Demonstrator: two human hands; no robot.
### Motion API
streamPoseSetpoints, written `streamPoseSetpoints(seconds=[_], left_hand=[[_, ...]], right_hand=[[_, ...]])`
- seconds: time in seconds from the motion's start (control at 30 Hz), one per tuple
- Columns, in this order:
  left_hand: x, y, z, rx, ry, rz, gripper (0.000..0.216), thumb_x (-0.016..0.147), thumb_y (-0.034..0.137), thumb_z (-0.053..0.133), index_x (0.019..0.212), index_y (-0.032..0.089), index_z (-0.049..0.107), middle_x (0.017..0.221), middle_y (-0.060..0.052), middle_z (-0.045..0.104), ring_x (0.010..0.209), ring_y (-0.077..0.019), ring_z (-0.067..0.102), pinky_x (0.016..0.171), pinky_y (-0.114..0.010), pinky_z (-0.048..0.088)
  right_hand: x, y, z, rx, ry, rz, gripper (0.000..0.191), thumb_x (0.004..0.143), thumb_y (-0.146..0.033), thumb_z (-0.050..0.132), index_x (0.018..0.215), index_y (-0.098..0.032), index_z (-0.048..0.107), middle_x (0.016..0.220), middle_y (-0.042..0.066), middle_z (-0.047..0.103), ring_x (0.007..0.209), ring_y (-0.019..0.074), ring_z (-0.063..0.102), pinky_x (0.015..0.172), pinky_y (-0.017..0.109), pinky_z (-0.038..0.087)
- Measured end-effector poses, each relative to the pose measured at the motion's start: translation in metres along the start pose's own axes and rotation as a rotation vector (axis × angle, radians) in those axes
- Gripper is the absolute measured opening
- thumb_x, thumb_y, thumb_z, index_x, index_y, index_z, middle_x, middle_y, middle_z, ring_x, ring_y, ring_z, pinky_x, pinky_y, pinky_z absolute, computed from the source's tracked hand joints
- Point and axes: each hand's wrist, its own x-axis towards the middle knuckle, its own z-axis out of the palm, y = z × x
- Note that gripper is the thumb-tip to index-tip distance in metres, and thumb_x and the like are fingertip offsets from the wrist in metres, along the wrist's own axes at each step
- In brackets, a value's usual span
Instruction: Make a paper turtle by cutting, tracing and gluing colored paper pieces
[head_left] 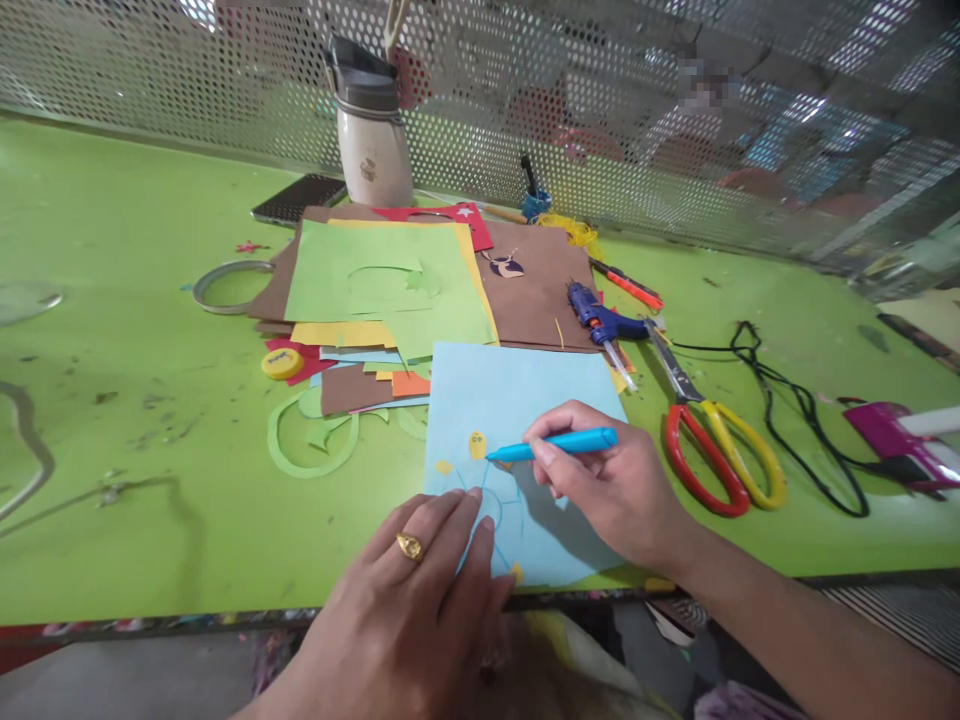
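Observation:
A light blue sheet of paper lies at the near edge of the green table. My left hand, a gold ring on one finger, lies flat on the sheet's lower left with fingers stretched out. My right hand grips a blue pen, its tip touching the sheet beside a small yellow cut-out. Thin drawn lines and a circle show on the paper between the two hands.
A stack of coloured paper lies behind the sheet. To the right are a blue glue gun, red-and-yellow scissors, a black cord and a magenta tool. A bottle stands before the perforated metal screen.

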Motion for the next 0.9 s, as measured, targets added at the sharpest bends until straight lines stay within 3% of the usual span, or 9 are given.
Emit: streamPoseSetpoints(seconds=[0.9], left_hand=[[0.001, 0.001, -0.002, 0.011, 0.018, -0.007, 0.016, 0.085, 0.016, 0.058, 0.097, 0.01, 0.067, 0.109, -0.017, 0.068, 0.107, -0.0304, 0.059, 0.088, -0.045, 0.05]], right_hand=[[0.013, -0.002, -0.016, 0.092, -0.094, 0.104, 0.005, 0.082, -0.021, 0.058, 0.08, -0.017, 0.061, 0.062, -0.005, 0.055, 0.052, 0.0073, 0.047, 0.05, 0.02, 0.041]])
